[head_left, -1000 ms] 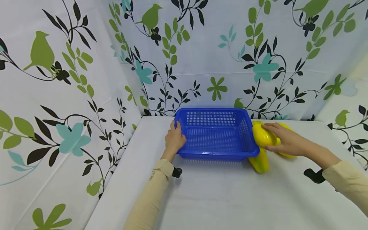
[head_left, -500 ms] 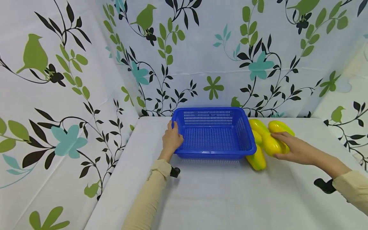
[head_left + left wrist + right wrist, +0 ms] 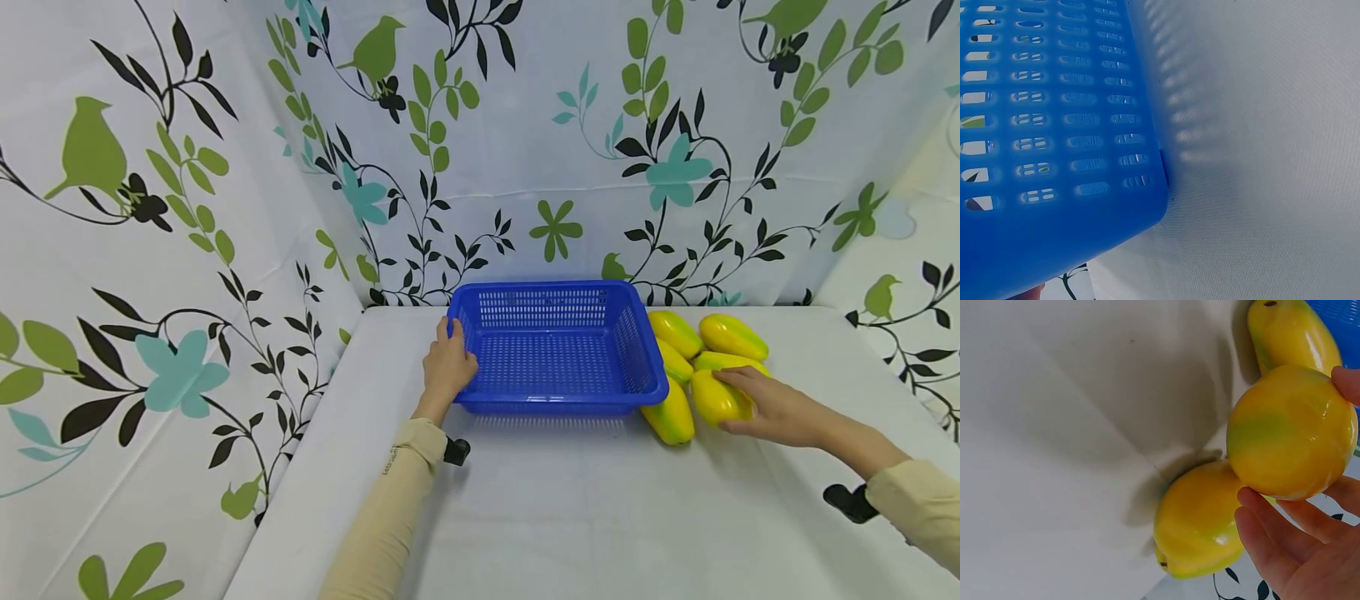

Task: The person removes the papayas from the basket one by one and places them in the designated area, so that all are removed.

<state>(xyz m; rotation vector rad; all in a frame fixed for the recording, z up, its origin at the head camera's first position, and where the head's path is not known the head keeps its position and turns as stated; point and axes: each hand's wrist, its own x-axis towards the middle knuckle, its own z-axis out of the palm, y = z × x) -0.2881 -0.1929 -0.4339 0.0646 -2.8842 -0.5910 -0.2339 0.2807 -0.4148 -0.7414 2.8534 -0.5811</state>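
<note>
My left hand grips the left rim of a blue perforated plastic basket, which sits on the white table. In the left wrist view the slotted wall of the basket fills the left side, and only a fingertip shows at the bottom. With thumb and fingers spread round it, my right hand holds a yellow mango with a green patch. This mango is in front of several other yellow mangoes grouped along the basket's right side. The basket's inside shows bare mesh.
White cloth covers the table. A patterned curtain with leaves and birds hangs close behind the basket and along the left side. Another mango lies at the back right of the group.
My right hand has carried its mango from beside the basket's right rim rightward and nearer to me, exposing the mangoes behind. My left hand keeps its grip on the basket.
</note>
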